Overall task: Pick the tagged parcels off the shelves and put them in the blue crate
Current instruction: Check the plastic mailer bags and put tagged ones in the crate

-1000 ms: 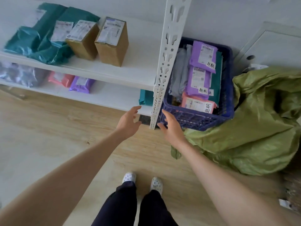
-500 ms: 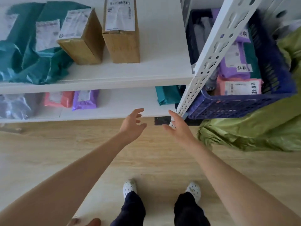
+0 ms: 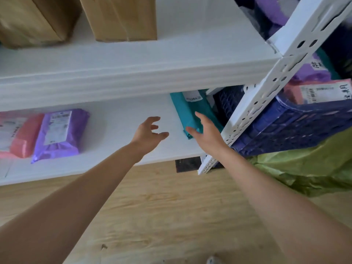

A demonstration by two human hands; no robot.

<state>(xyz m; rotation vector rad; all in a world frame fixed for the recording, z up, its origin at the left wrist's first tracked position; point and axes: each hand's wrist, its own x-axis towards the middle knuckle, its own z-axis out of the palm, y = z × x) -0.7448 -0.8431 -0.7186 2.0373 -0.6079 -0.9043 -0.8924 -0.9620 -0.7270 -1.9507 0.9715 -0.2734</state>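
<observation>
A teal parcel [image 3: 188, 111] with a white label lies at the right end of the lower shelf [image 3: 118, 115]. My right hand [image 3: 207, 134] reaches over its near end, fingers spread, touching or just above it. My left hand [image 3: 147, 133] hovers open over bare shelf just left of the parcel. A purple parcel [image 3: 59, 132] and a pink parcel [image 3: 21, 134] lie at the shelf's left. The blue crate [image 3: 297, 122] stands on the floor right of the shelf post, holding pink and purple labelled parcels.
Two cardboard boxes [image 3: 122, 18] stand on the upper shelf. The white perforated post [image 3: 266, 88] rises between the shelf and the crate. A green sack [image 3: 308, 166] lies beside the crate on the wooden floor [image 3: 171, 216].
The view has dropped closer to the lower shelf. Both hands have moved forward from above the floor into the lower shelf, the right one reaching the teal parcel.
</observation>
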